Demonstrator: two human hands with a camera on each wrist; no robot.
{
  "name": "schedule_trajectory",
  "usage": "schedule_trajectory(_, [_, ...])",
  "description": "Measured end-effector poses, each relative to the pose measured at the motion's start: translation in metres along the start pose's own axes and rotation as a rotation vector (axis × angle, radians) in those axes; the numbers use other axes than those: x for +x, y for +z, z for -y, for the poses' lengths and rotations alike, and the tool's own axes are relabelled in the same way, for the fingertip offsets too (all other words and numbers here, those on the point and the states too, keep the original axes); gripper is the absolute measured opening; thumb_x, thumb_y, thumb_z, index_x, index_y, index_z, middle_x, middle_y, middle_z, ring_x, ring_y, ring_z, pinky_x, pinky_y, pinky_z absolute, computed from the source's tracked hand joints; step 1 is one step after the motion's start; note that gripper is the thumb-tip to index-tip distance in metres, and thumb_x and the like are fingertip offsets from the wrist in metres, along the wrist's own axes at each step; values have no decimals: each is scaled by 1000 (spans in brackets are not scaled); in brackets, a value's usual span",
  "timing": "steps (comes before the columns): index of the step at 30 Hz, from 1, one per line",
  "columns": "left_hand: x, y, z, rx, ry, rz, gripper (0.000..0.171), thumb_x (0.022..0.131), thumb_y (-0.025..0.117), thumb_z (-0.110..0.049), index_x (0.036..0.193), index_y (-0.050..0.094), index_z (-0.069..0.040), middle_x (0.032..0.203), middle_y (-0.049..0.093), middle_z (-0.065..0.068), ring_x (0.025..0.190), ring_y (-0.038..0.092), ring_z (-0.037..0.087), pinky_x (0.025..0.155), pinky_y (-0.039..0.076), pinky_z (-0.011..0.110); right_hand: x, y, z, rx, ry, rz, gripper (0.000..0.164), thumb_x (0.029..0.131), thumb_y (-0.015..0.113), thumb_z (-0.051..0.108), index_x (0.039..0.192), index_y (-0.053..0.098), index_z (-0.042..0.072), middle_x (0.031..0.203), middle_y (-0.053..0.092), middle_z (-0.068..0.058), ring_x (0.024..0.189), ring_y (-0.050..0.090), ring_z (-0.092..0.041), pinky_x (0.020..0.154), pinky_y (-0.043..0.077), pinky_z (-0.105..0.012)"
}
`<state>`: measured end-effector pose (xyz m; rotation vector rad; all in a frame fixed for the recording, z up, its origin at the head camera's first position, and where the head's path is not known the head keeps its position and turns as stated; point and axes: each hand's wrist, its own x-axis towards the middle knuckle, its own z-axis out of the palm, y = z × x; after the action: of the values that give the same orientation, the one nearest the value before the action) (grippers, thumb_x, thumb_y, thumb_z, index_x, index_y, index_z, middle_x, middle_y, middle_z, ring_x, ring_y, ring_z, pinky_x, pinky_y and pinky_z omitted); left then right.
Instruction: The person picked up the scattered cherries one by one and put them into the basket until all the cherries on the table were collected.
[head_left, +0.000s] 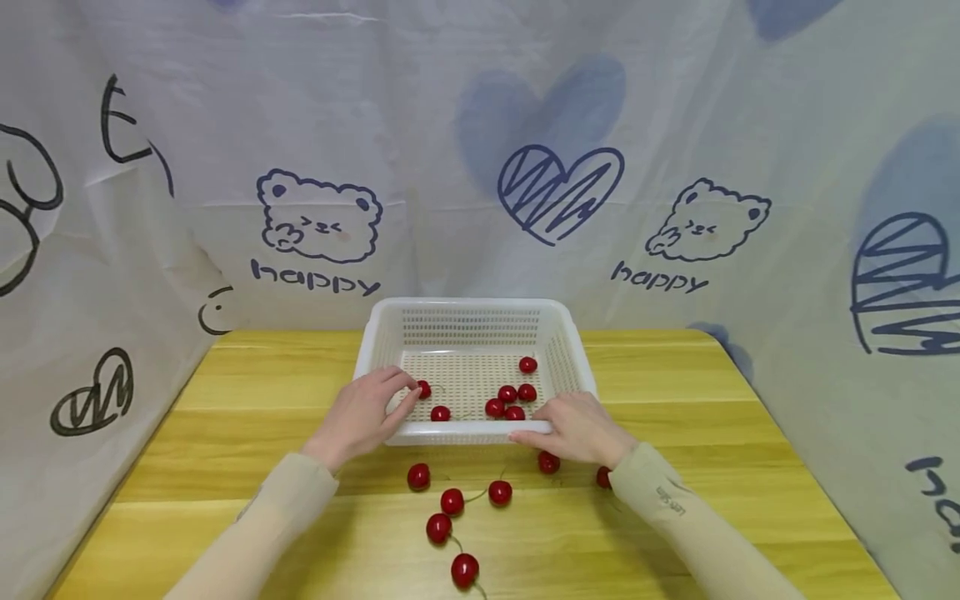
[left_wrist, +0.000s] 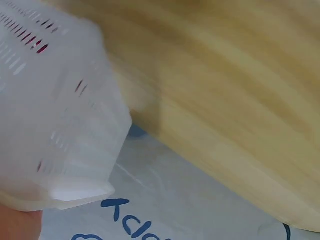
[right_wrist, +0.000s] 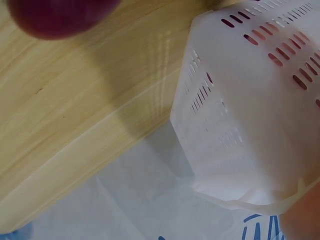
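Observation:
A white plastic basket (head_left: pixel 472 429) with slotted walls stands at the back of the table, several red cherries (head_left: pixel 527 365) on its floor. My left hand (head_left: pixel 365 412) holds its front left corner, thumb and forefinger reaching inward beside a cherry (head_left: pixel 423 389), which they partly hide. At the front right, my right hand (head_left: pixel 581 427) grips the rim, thumb outside and fingers inside. Both wrist views show skin against the rim above the basket's outer wall (left_wrist: pixel 65 125) (right_wrist: pixel 240 115).
In front of the basket, several cherries (head_left: pixel 438 528) with stems lie scattered on the wooden table (head_left: pixel 285 375). Two of them, a cherry (head_left: pixel 549 462) and a cherry (head_left: pixel 603 477), are close to my right wrist. Behind the table hangs a pale printed cloth (head_left: pixel 450 250).

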<state>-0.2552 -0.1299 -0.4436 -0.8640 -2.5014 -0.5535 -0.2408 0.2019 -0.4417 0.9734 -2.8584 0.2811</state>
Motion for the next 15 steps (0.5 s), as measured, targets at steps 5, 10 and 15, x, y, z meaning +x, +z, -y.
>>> schedule_trajectory(5, [-10, 3, 1, 46, 79, 38, 21, 93, 55, -33, 96, 66, -16, 94, 67, -2, 88, 62, 19, 80, 50, 40, -2, -3, 0, 20, 17, -11, 53, 83, 41, 75, 59, 54, 29, 49, 42, 17, 45, 38, -1, 45, 31, -21])
schedule_trajectory(10, [-16, 4, 4, 107, 135, 60, 26, 91, 56, -44, 84, 65, -20, 81, 68, -7, 74, 62, 13, 76, 48, 38, -5, -7, 1, 209, 46, -55, 40, 86, 51, 64, 85, 70, 28, 74, 62, 19, 65, 54, -1, 59, 47, -22])
schedule_trajectory(15, [-20, 4, 7, 157, 166, 89, 39, 88, 55, -56, 71, 64, -22, 71, 67, -9, 65, 58, 8, 72, 47, 36, -13, -14, -2, 506, 38, -207, 17, 90, 63, 30, 95, 71, 17, 94, 69, 5, 85, 63, -10, 70, 55, -29])
